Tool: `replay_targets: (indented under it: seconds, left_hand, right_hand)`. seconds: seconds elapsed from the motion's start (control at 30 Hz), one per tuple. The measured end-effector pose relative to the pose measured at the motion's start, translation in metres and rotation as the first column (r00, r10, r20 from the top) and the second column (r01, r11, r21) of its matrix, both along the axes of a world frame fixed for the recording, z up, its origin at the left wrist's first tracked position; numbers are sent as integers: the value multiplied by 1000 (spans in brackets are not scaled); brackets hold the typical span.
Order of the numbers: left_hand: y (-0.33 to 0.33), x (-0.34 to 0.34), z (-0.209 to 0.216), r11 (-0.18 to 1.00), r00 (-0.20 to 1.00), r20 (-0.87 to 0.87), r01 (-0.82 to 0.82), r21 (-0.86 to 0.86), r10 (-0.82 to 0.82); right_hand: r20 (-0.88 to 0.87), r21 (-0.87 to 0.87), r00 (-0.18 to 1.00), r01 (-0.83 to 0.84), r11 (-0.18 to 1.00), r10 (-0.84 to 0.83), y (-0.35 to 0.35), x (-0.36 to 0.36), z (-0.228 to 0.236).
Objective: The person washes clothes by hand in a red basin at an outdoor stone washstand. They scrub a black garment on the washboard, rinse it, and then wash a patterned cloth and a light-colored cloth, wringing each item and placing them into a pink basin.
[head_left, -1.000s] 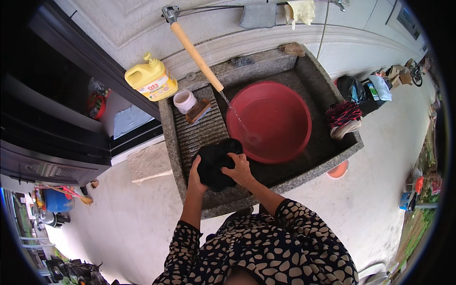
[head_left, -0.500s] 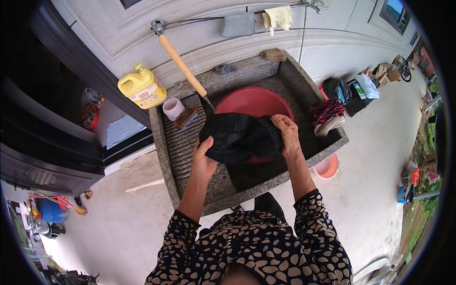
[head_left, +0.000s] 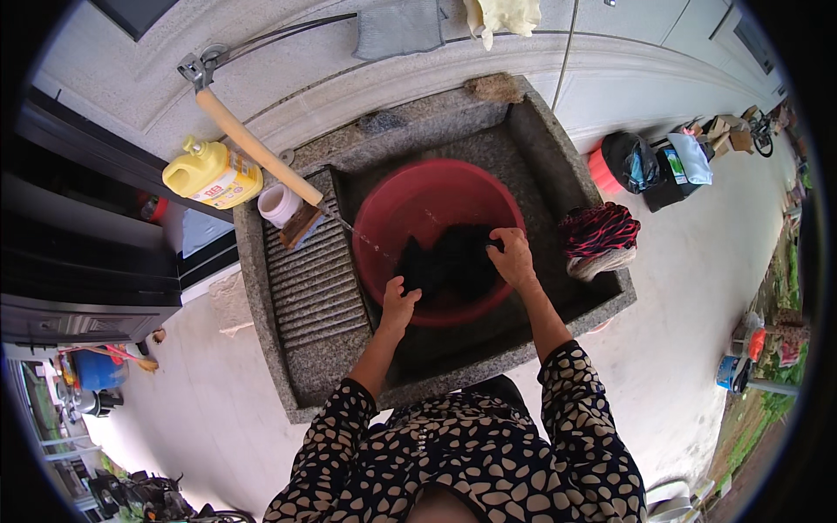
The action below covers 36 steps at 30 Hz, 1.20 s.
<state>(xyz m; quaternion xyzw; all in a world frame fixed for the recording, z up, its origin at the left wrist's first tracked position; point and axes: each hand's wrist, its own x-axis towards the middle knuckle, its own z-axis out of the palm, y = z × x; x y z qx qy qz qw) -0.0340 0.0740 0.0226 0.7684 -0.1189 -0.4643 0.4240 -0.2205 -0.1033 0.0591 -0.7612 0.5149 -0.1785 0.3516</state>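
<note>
Black cloth, apparently a garment (head_left: 453, 260), hangs down into a red plastic basin (head_left: 384, 202) inside the stone sink (head_left: 571, 166). My left hand (head_left: 399, 305) pinches its near left edge by the basin's rim. On the other side, my right hand (head_left: 513, 259) grips the right edge between thumb and fingers. A thin stream of water runs into the basin from a tap hose with a wooden-coloured sleeve (head_left: 261, 152). The cloth's lower part is lost in dark folds.
Left of the basin lies a ribbed washboard slab (head_left: 318, 283), with a scrubbing brush (head_left: 301, 225) and a pale pink cup (head_left: 277, 205) at its top. A yellow pump jug (head_left: 214, 177) stands behind. Bundled dark-and-pink cloth (head_left: 602, 231) rests on the sink's right wall.
Both hands have lowered the black garment from in front of the basin down into it. The view has shifted, and the water stream now shows falling into the basin.
</note>
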Motion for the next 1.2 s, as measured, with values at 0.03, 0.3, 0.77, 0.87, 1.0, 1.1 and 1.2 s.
replay_targets:
  seconds: [0.03,0.3,0.77,0.87,1.0,1.1,1.2]
  left_hand:
    - [-1,-2,-14,999,999,39,21,-47,-19]
    - [5,-21,-45,846,690,504,499,187,-519]
    - [-178,-130,45,709,772,348,630,-316,-532]
    - [-236,-183,74,669,747,89,636,-384,-659]
    - [-253,-234,62,712,736,-226,452,-537,-638]
    - [-234,-245,46,786,765,-346,317,-531,-543]
    - [-213,-240,63,798,655,-500,285,-531,-566]
  right_hand:
    - [-60,1,998,-18,1000,18,-5,-1,-13]
    - [-168,-260,952,-295,919,258,-17,-26,28]
    - [114,853,702,294,432,-703,-128,-264,44]
    - [574,796,486,-145,587,-659,-139,-257,24]
    - [546,681,494,209,702,-677,-132,-254,3]
    - [672,460,455,361,811,-584,-118,-227,22]
    - [698,335,460,468,818,-549,-91,-211,75]
